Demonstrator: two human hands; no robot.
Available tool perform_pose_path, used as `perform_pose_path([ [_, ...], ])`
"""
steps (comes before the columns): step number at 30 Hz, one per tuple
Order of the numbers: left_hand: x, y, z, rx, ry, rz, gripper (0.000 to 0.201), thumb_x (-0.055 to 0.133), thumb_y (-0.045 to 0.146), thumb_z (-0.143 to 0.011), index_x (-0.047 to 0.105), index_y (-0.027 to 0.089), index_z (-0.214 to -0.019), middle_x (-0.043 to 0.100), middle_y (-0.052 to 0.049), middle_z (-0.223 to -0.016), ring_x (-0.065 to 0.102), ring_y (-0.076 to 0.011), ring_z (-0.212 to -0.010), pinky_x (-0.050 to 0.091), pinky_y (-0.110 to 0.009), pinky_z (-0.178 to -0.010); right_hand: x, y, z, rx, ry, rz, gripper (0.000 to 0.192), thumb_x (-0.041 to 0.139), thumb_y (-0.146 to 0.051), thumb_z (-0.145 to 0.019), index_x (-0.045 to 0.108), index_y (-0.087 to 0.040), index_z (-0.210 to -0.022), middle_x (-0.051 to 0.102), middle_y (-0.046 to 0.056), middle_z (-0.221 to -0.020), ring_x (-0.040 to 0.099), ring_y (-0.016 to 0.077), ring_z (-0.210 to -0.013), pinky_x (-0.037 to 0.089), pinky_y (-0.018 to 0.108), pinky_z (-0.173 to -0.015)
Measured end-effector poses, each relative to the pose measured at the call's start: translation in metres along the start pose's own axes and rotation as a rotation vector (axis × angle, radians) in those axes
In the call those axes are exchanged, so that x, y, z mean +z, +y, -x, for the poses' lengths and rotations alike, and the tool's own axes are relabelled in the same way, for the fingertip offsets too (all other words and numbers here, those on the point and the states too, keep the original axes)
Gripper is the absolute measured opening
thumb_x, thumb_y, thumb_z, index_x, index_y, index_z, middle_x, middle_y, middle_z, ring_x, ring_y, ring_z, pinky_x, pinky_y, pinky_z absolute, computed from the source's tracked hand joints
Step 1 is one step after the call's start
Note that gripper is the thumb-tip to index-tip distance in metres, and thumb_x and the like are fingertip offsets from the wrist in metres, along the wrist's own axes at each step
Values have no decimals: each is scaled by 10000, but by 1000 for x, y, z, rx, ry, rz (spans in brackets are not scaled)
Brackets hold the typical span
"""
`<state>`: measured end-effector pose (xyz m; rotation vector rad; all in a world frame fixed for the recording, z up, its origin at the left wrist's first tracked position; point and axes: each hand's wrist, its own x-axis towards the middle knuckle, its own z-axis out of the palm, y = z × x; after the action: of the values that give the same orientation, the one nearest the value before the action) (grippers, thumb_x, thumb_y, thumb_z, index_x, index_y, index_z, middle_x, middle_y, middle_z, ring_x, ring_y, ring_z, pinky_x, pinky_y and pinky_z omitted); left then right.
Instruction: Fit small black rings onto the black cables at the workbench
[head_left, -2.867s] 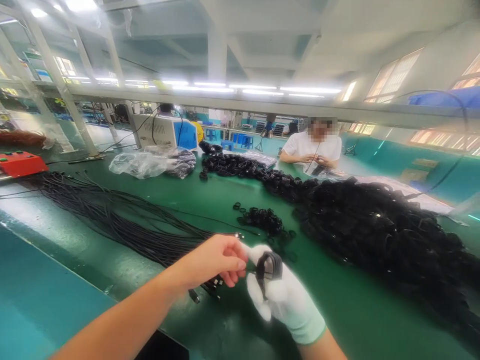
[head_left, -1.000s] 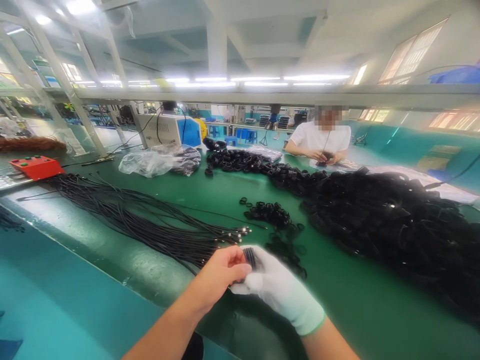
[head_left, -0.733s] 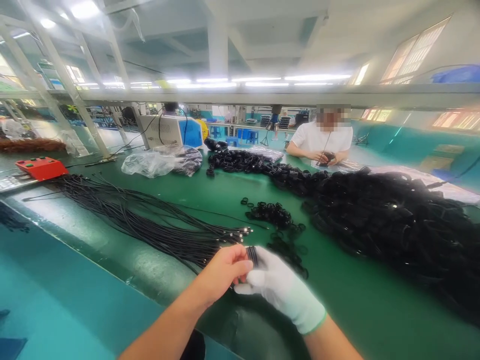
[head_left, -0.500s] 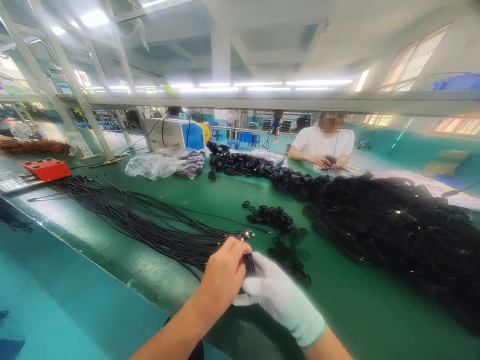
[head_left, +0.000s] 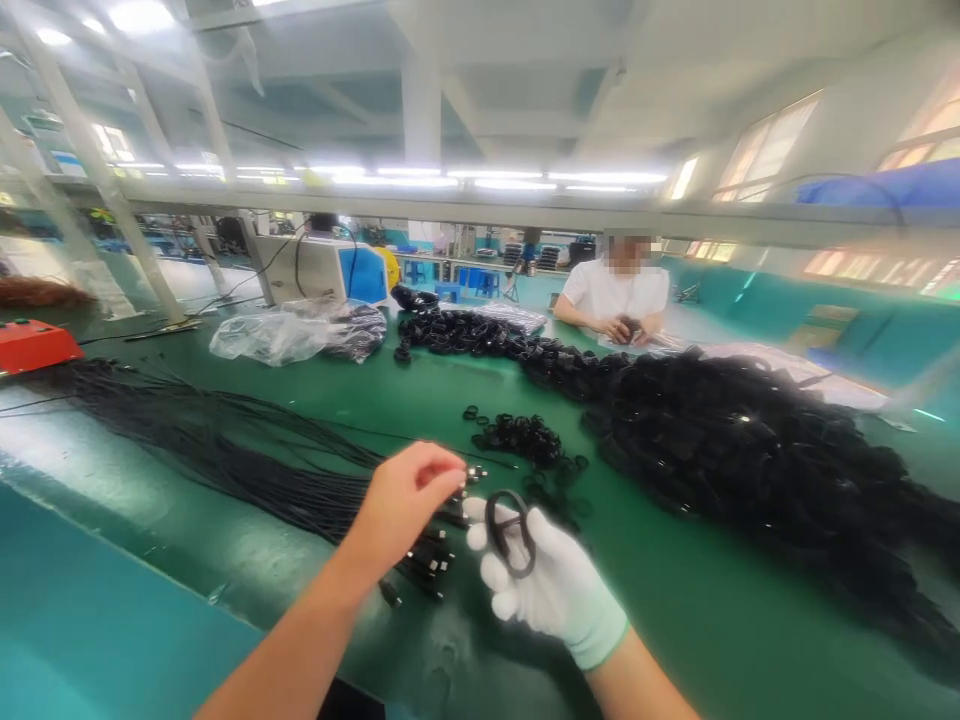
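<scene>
My right hand, in a white glove, is turned palm up with its fingers curled under a coiled black cable. The coil shows as an oval loop with a strand across its middle. My bare left hand is to the left of it, thumb and forefinger pinched together. Just past those fingertips are metal-tipped cable plugs; whether the fingers grip one is hidden. Below the left hand, the plug ends of a long bundle of straight black cables fan out on the green table.
Small black rings lie beyond my hands. A large heap of coiled black cables stretches along the right. Farther back are plastic bags, a blue and white machine and a co-worker. A red control box is at left.
My left hand has let go of the coil and moved left to the plugs. The coil has turned its open loop to me in the right hand. The view has swung right.
</scene>
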<state>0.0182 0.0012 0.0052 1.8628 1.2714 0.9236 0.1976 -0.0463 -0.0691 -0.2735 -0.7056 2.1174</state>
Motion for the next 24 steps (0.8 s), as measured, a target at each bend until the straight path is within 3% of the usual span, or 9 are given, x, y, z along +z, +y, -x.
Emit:
perform_pose_path([
  [2, -5, -7, -1, -20, 23, -67, 193, 530, 351, -804, 638, 209, -877, 664, -2, -878, 607, -173, -817, 456, -257, -743, 4, -8, 1, -8, 100, 186, 524, 565, -516, -777, 509, -164, -1161, 592, 82, -1020, 600, 131, -722, 537, 274, -585],
  [6, -12, -41, -2, -87, -22, -262, 263, 521, 449, -795, 626, 250, -931, 667, 10, -901, 614, -184, -808, 461, -273, -733, 9, -46, 7, -131, 584, 855, 452, 551, -457, -773, 517, -140, -1094, 605, 132, -1036, 632, 195, -754, 549, 387, -660],
  [9, -16, -72, -2, -121, -41, -361, 301, 517, 497, -783, 623, 270, -948, 669, 13, -893, 616, -189, -788, 464, -274, -695, 2, -89, 26, -280, 914, 1113, 566, 626, -324, -727, 441, -165, -1238, 498, 150, -1236, 585, 266, -1007, 471, 457, -885],
  [12, -13, -84, 5, -115, -53, -374, 292, 502, 497, -793, 627, 272, -932, 666, 15, -899, 614, -179, -772, 468, -260, -672, -11, -112, 48, -368, 1144, 1297, 673, 627, -219, -699, 363, -179, -1317, 383, 133, -1360, 436, 266, -1213, 331, 423, -1047],
  [16, 10, -64, 18, -10, -106, -351, 257, 456, 450, -838, 620, 268, -915, 632, 22, -887, 589, -143, -698, 458, -239, -652, -35, -102, 63, -284, 1158, 1470, 671, 608, -194, -704, 369, -253, -1328, 480, 59, -1295, 522, 215, -1128, 406, 371, -993],
  [19, 26, -47, 22, 53, -142, -371, 245, 429, 426, -859, 612, 273, -916, 605, 30, -853, 556, -125, -628, 446, -233, -631, -57, -93, 74, -176, 1208, 1564, 630, 616, -158, -676, 445, -201, -1281, 502, 91, -1287, 448, 263, -1214, 301, 444, -1062],
  [21, 30, -45, 24, 69, -164, -384, 253, 422, 438, -863, 609, 279, -924, 595, 34, -836, 544, -120, -603, 443, -228, -616, -70, -95, 85, -101, 1244, 1588, 644, 639, -129, -635, 472, -150, -1257, 519, 134, -1274, 428, 298, -1231, 273, 483, -1066],
  [24, 24, -56, 24, 71, -163, -389, 282, 426, 490, -852, 605, 286, -932, 596, 37, -848, 554, -119, -613, 449, -218, -609, -80, -105, 107, -40, 1200, 1583, 658, 623, -97, -635, 462, -148, -1270, 542, 119, -1270, 501, 237, -1182, 376, 374, -1022],
])
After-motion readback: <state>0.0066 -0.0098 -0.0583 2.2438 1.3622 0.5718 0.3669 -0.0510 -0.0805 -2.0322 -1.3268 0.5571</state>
